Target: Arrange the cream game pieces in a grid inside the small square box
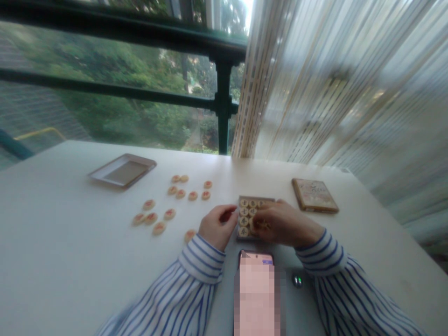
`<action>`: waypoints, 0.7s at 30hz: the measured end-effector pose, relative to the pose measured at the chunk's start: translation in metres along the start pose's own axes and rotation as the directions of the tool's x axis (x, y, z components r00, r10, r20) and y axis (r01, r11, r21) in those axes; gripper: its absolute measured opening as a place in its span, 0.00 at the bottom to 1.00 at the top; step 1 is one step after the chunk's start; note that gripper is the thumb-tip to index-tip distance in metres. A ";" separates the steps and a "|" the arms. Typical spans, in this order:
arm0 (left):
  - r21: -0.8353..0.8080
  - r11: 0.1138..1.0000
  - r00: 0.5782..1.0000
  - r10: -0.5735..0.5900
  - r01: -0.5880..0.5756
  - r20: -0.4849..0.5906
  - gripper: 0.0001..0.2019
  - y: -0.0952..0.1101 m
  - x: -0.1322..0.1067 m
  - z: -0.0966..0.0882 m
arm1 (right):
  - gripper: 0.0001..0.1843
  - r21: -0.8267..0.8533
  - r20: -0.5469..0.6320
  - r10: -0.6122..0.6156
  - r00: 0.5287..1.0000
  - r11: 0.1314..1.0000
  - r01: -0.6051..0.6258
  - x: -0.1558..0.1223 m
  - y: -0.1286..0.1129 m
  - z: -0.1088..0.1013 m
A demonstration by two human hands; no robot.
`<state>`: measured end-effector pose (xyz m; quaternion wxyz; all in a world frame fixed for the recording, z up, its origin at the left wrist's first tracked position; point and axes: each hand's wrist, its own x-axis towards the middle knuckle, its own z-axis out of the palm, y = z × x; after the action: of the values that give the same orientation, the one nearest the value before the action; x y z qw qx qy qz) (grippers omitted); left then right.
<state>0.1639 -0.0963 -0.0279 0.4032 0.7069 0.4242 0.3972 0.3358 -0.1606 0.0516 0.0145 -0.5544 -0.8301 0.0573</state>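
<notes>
A small open box point(244, 238) holds rows of round wooden xiangqi pieces point(244, 212) with dark characters. My left hand point(219, 226) is curled at the box's left side, thumb and fingertips closed against its edge. Over the right part of the box, my right hand point(285, 223) bends its fingers down onto a xiangqi piece; the fingertips are partly hidden and the piece itself is hard to make out. Loose xiangqi pieces with red characters point(159, 228) lie spread to the left, one point(190, 235) close to my left wrist.
A shallow tray-like lid point(122, 171) lies at the back left. To the right is a flat decorated box point(315, 196). A phone point(256, 258), mostly blurred out, lies in front of the piece box, with a small round object with green lights point(297, 280) beside it. Window and curtain border the white table point(87, 261).
</notes>
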 end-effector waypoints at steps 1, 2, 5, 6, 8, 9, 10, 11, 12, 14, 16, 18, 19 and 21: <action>0.001 1.000 1.000 0.004 -0.004 0.001 0.14 0.000 0.000 0.000 | 0.11 -0.002 0.002 0.002 1.000 1.000 -0.002 0.000 0.000 0.000; 0.003 1.000 1.000 0.006 -0.006 0.003 0.14 0.000 0.000 0.000 | 0.11 -0.004 0.005 0.005 1.000 1.000 -0.005 0.000 0.000 0.000; 0.006 1.000 1.000 0.007 -0.007 0.012 0.14 0.000 0.000 0.000 | 0.10 -0.003 0.014 0.016 1.000 1.000 -0.016 0.000 0.000 0.001; 0.007 1.000 1.000 0.006 -0.006 0.014 0.14 0.000 0.000 0.000 | 0.09 0.000 0.017 0.017 1.000 1.000 -0.017 0.001 0.000 0.001; 0.008 1.000 1.000 0.006 -0.006 0.015 0.14 -0.001 0.001 0.000 | 0.09 0.005 0.017 0.014 1.000 1.000 -0.014 0.000 0.000 0.001; 0.008 1.000 1.000 0.007 -0.007 0.014 0.14 -0.001 0.001 0.000 | 0.10 0.006 0.018 0.011 1.000 1.000 -0.011 0.000 0.000 0.001; 0.010 1.000 1.000 0.006 -0.007 0.014 0.14 0.000 0.001 -0.001 | 0.10 0.005 0.019 0.011 1.000 1.000 -0.011 0.000 0.000 0.001; 0.014 1.000 1.000 0.005 -0.006 0.015 0.14 0.000 0.001 -0.001 | 0.11 0.002 0.022 0.013 1.000 1.000 -0.013 0.000 0.000 0.001; 0.017 1.000 1.000 0.004 -0.004 0.015 0.14 0.000 0.001 -0.001 | 0.11 -0.001 0.025 0.016 1.000 1.000 -0.016 0.000 0.000 0.001; 0.019 1.000 1.000 0.002 -0.002 0.016 0.14 0.001 0.000 -0.001 | 0.11 -0.002 0.036 0.019 0.999 1.000 -0.018 0.000 0.000 0.000; 0.018 1.000 1.000 0.000 0.000 0.014 0.14 0.002 0.000 -0.001 | 0.10 0.002 0.040 0.019 0.999 1.000 -0.019 0.001 0.000 0.000; 0.019 1.000 1.000 -0.003 0.003 0.010 0.14 0.002 0.000 -0.001 | 0.10 0.010 0.037 0.017 0.999 1.000 -0.018 0.000 0.000 0.000; 0.020 1.000 1.000 -0.004 0.004 0.009 0.14 0.002 0.000 -0.001 | 0.10 0.012 0.036 0.016 0.999 1.000 -0.016 0.000 0.000 0.000; 0.018 1.000 1.000 -0.001 0.001 0.006 0.14 0.002 0.000 -0.001 | 0.10 0.018 0.035 0.012 0.999 1.000 -0.012 0.000 0.000 0.000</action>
<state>0.1638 -0.0965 -0.0259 0.3982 0.7116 0.4270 0.3908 0.3360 -0.1605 0.0516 0.0047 -0.5582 -0.8263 0.0747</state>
